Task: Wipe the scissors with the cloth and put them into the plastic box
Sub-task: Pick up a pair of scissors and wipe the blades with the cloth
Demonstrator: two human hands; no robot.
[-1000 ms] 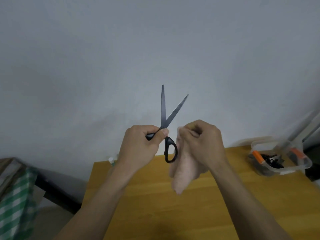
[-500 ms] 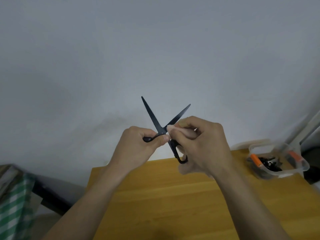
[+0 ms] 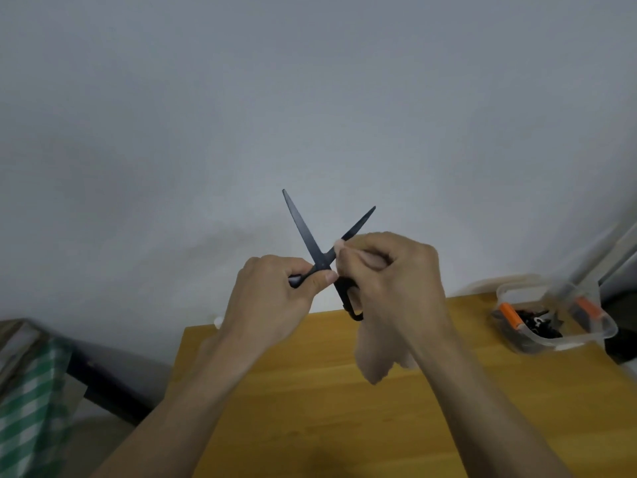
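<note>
Black scissors (image 3: 303, 229) are held up in front of the wall, blades spread apart and pointing up. My left hand (image 3: 272, 298) grips one handle, thumb near the pivot. My right hand (image 3: 393, 281) pinches a pale pink cloth (image 3: 375, 357) round the lower part of the right blade; the rest of the cloth hangs below the hand. The other handle loop shows between my hands. A clear plastic box (image 3: 593, 336) sits at the table's far right corner, open, with black items and orange-handled things inside.
A wooden table (image 3: 327, 426) lies below my arms, its back edge against a grey wall. A green checked fabric (image 3: 24, 408) and a dark piece of furniture (image 3: 113, 384) are at the left, off the table.
The scissors tilted left and the blades opened wider. My right hand rose with the cloth from beside the handle onto the right blade near the pivot.
</note>
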